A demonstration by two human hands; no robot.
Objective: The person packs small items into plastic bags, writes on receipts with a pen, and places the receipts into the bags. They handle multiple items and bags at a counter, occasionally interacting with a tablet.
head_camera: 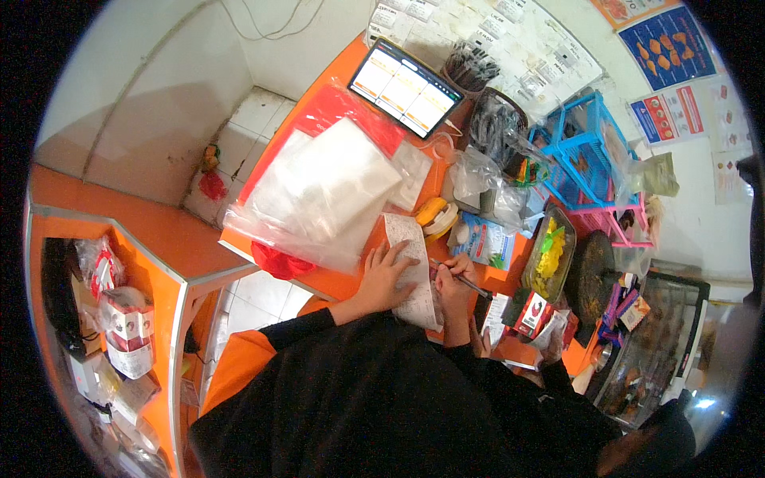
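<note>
A long printed paper receipt [423,299] lies on the orange counter [352,287] before me. My left hand [385,278] rests on it, palm down with the fingers spread. Gripped in my right hand [455,290] is a dark pen [476,288], its tip over the receipt's right edge. A yellow tape dispenser [439,218] sits just beyond the paper's far end. Stacked clear plastic bags [323,191] lie to the left of it, beyond my left hand.
A co-worker's hand [481,339] is close on my right, near a paper slip [496,316] and a red-and-white box [533,313]. A lit tablet [406,86] stands at the back. Blue baskets [583,143], a metal tray [568,251] and a glass display case [651,346] line the right.
</note>
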